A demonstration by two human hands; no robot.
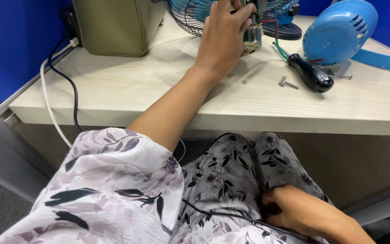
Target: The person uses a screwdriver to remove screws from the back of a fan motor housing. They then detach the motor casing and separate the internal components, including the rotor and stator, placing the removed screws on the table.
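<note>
My left hand (pixel 222 38) reaches up over the desk and grips the bare metal fan motor (pixel 253 38), which has red and green wires coming off it. Behind it stands the wire fan grille (pixel 187 19) with blue blades. My right hand (pixel 303 212) rests low on my lap on the floral fabric, fingers curled down between my legs. A thin black cable (pixel 222 215) runs across my lap and under that hand. What the fingers hold is hidden.
A blue fan rear cover (pixel 339 31) lies at the desk's right, and a black-handled screwdriver (pixel 310 72) lies in front of it. A screw (pixel 287 82) and a small nut (pixel 244 82) lie loose on the pale wooden desk (pixel 127 90). An olive bag (pixel 118 27) stands back left. White and black cables (pixel 59 104) hang over the left edge.
</note>
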